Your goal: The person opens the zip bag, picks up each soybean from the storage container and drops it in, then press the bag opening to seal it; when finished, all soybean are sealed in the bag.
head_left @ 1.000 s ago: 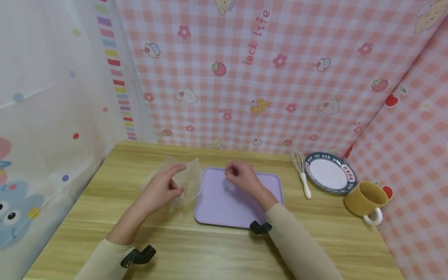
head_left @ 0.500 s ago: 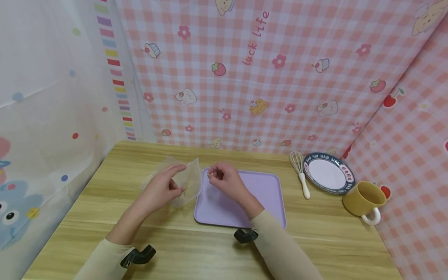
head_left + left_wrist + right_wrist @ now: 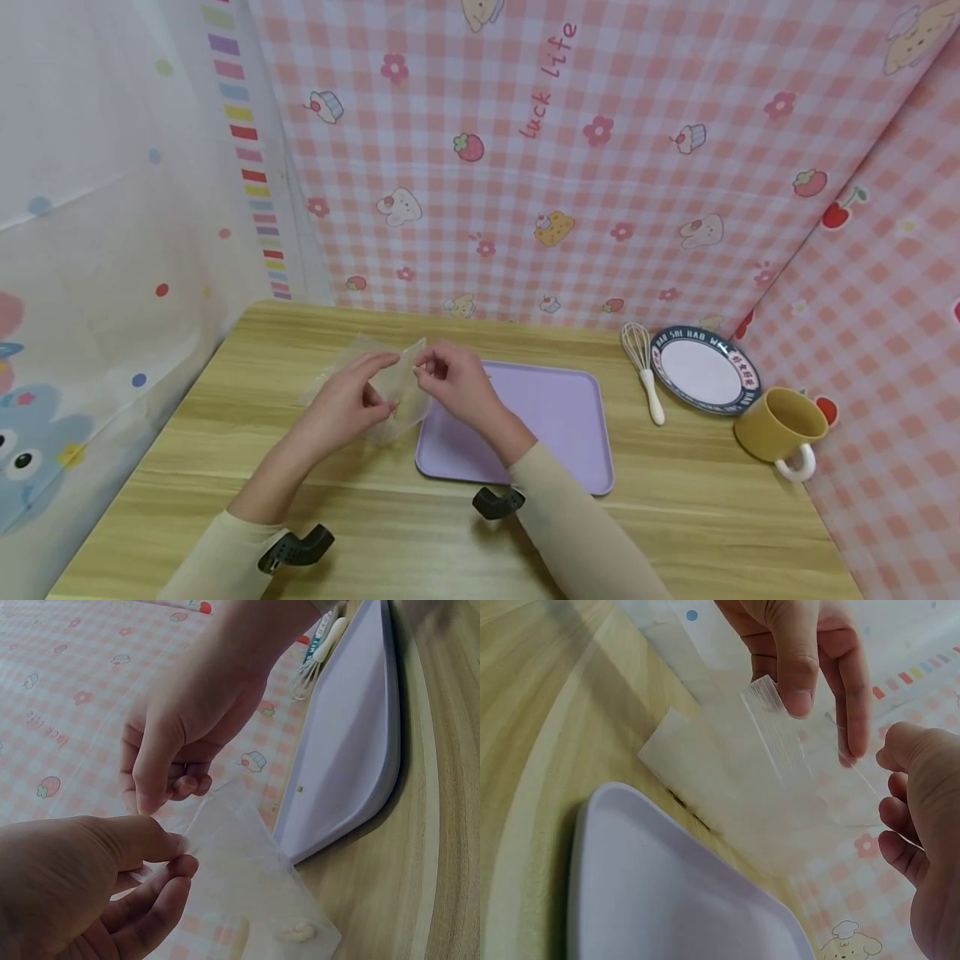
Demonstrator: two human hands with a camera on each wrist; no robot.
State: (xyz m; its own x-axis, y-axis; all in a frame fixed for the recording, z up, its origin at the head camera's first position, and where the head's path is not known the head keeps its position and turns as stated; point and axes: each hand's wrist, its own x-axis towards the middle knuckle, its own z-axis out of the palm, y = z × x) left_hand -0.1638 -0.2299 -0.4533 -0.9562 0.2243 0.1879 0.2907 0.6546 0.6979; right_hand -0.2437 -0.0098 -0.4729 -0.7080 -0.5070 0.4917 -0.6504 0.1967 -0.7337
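Observation:
My left hand [image 3: 341, 410] pinches a clear plastic zip bag [image 3: 403, 382] by its upper edge, left of the lilac tray [image 3: 540, 417]. The bag's mouth gapes a little. In the left wrist view, a small pale, lumpy piece [image 3: 298, 931] lies low in the bag. Thumb and forefinger pressed together, my right hand [image 3: 467, 385] is at the bag's mouth, over the tray's left edge. A tiny pale bit shows at its fingertips in the head view; its kind is too small to tell. A small tan piece [image 3: 300, 789] lies on the tray.
At the right stand a whisk [image 3: 643, 375] with a pale handle, a white plate [image 3: 701, 371] with a dark patterned rim, and a yellow mug [image 3: 780, 427] with a white handle. Checked cloth [image 3: 555, 183] rises behind the wooden table [image 3: 405, 533].
From over the tray, my right hand has moved left to the bag's mouth, fingertips still pinched. My left hand and the bag have stayed put.

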